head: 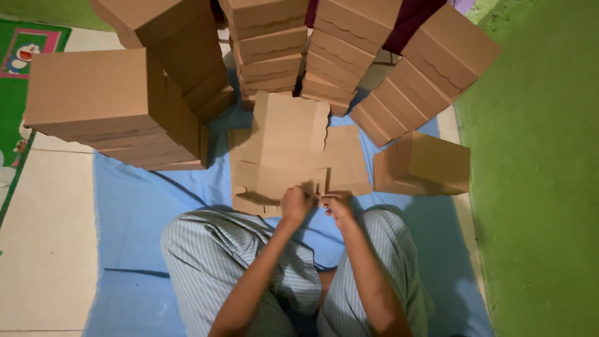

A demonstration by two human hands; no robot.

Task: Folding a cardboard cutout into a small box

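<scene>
**Flat carton blank pinched at near edge, folded boxes banked all round**

Seated cross-legged on blue sheet (pixel 143 212), knees in striped trousers (pixel 218 249) spread to leave working room at the middle. Unfolded cardboard blank (pixel 290 150) lying flat on the sheet straight ahead, scalloped flap pointing toward the far edge, near edge pulled close to the lap, presumably so both hands reach without leaning.

Left hand (pixel 295 205) closed on a small tab at the blank's near edge, fingers curled over it. Right hand (pixel 337 206) just beside, touching or almost touching the left, pinching the same edge; fingertips too small to separate, so exact grip on the tab cannot be told. Both wrists low, forearms converging, a hold suited to creasing or tucking a flap.

Finished boxes stacked in leaning rows along the far edge: large stack (pixel 106 106) at far left, middle stacks (pixel 299 50) behind the blank, slanted row (pixel 424 75) at far right. One single box (pixel 424 165) lying apart near the right edge of the sheet, within arm's reach. Arrangement as an arc, likely to keep the centre free. Green mat (pixel 536 187) beyond the right edge.
</scene>
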